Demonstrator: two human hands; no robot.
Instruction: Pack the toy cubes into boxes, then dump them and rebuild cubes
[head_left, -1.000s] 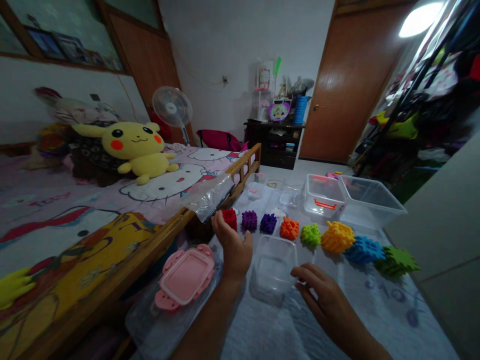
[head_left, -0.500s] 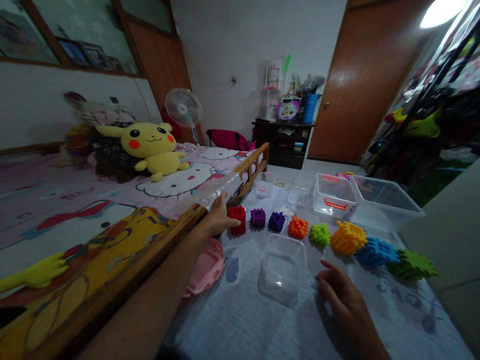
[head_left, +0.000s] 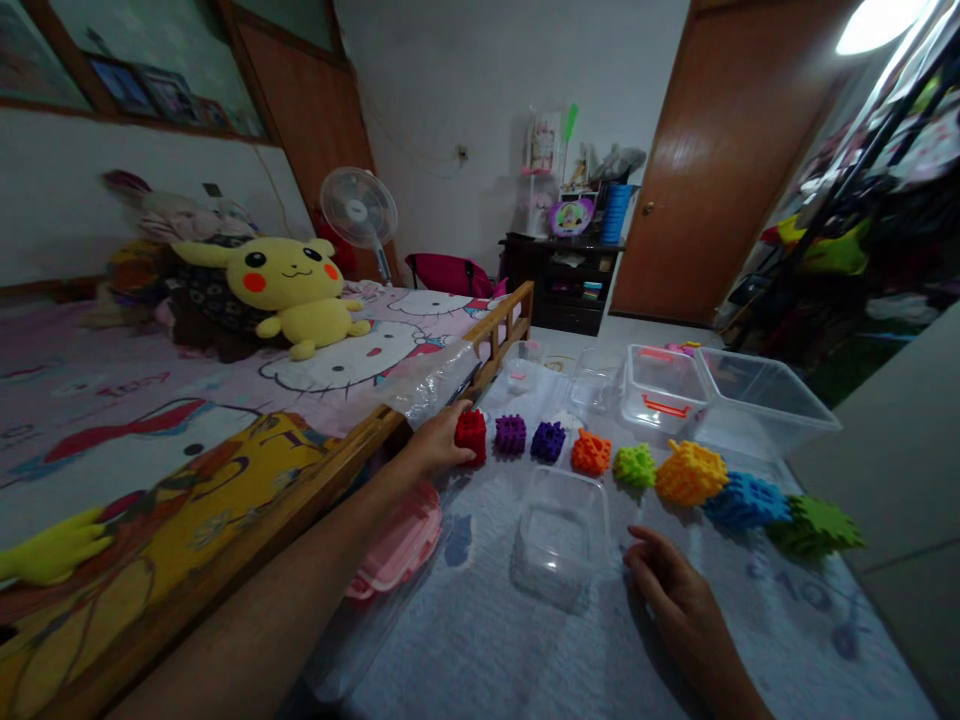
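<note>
My left hand [head_left: 439,442] reaches forward and closes its fingers on the red toy block [head_left: 472,436], the leftmost in a row of coloured blocks. Along that row lie two purple blocks [head_left: 511,434], an orange one [head_left: 591,453], a light green one [head_left: 635,465], a yellow one [head_left: 691,473], a blue one [head_left: 744,501] and a dark green one [head_left: 814,525]. My right hand [head_left: 670,590] rests flat on the grey cloth, fingers loosely apart, just right of a small clear plastic box [head_left: 561,533].
A pink lid [head_left: 401,546] lies under my left forearm. Larger clear bins [head_left: 757,400] and small clear tubs [head_left: 592,385] stand behind the row. On the left runs a bed with a wooden rail [head_left: 495,335] and a yellow plush toy [head_left: 292,290].
My left hand stretched forward from beside the clear box to the red block and gripped it. My right hand slid a little to the right and settled on the cloth.
</note>
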